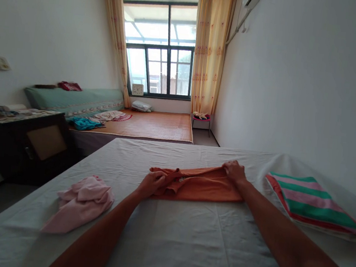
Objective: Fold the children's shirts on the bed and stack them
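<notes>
Head view: orange garment (204,184) lies flat, partly folded, mid-bed on the white sheet (184,238). Left hand (151,183) grips its bunched left end, fingers closed on the fabric. Right hand (234,171) pinches the far right corner, fingers closed on cloth. Crumpled pink garment (80,206) lies near the left arm, apart from the orange one. Folded striped towel (312,204) sits right of the right arm. Second bed with a woven mat (156,125) beyond, window (160,49) behind.

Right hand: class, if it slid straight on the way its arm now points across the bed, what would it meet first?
Probably nothing: the right hand grips the orange garment, and beyond it lies only bare white sheet to the bed's far edge, though depth is unclear.
</notes>
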A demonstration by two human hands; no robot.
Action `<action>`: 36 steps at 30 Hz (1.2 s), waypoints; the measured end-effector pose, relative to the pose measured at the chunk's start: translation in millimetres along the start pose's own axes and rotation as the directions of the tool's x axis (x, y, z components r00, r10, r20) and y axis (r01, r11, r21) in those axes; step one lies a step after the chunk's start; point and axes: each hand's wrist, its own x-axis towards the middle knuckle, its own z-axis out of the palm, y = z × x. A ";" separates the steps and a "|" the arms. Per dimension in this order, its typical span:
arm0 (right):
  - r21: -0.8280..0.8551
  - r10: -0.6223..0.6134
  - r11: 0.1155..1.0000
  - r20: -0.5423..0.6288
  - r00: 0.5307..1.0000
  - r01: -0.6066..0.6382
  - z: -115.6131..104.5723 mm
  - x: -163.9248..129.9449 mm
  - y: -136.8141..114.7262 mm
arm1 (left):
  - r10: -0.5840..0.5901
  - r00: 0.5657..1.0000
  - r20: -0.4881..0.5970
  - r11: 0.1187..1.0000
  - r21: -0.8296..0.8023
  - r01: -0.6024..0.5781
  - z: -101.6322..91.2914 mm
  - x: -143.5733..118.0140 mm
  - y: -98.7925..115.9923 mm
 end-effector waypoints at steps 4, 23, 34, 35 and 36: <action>0.018 0.007 1.000 -0.057 0.998 -0.006 -16.8 -1.7 -2.4 | -0.063 0.978 -0.198 0.998 0.007 0.066 -1.2 5.7 1.7; 0.151 -0.209 0.972 0.191 0.959 0.181 6.2 -49.7 -30.1 | 0.009 0.984 0.178 0.847 0.521 -0.102 26.3 -8.0 -16.0; 0.060 0.164 0.984 0.015 0.986 -0.165 13.3 -53.4 12.5 | -0.107 0.988 0.111 0.823 0.567 0.026 28.0 -19.2 -28.7; 0.046 0.207 0.977 0.026 0.978 -0.208 9.5 -53.7 12.4 | -0.105 0.989 0.105 0.824 0.567 0.027 28.4 -19.8 -29.0; 0.032 0.239 0.970 0.052 0.970 -0.241 5.7 -54.0 11.3 | -0.101 0.990 0.100 0.824 0.566 0.027 28.8 -20.5 -29.0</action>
